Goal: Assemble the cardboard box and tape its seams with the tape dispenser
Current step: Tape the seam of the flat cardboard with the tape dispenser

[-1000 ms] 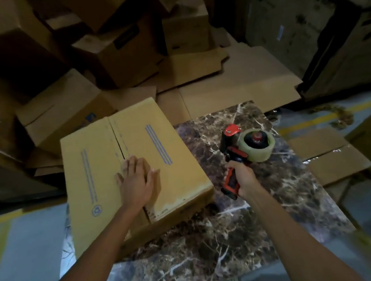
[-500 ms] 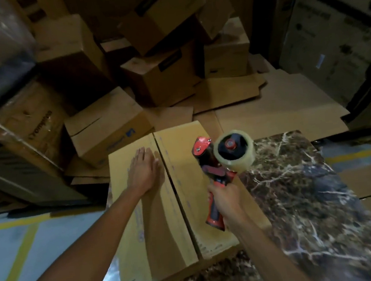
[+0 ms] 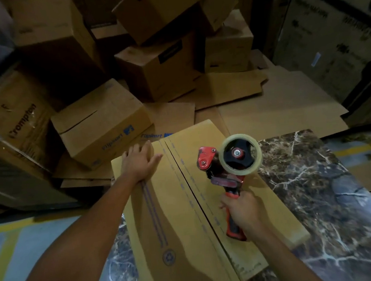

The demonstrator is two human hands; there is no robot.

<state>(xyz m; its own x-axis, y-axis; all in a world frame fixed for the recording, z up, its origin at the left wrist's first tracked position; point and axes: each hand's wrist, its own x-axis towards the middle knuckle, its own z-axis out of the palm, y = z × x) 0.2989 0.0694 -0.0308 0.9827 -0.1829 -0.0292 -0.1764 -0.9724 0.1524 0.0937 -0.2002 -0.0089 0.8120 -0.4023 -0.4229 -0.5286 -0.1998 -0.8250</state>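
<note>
Here the yellow-tan cardboard box (image 3: 182, 219) lies closed — left hand (image 3: 138, 161) flat, fingers together; right hand (image 3: 245, 211) clenching the tape dispenser (image 3: 229, 165).

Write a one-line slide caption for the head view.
Left hand flat on the cardboard box, right hand holding the tape dispenser above its untaped centre seam.

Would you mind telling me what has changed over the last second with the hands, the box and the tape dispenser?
The right hand carried the tape dispenser from above the marble table to over the box, beside its centre seam. The left hand slid toward the far end of the left flap. The dispenser remains gripped, the flaps closed, the seam untaped.
</note>
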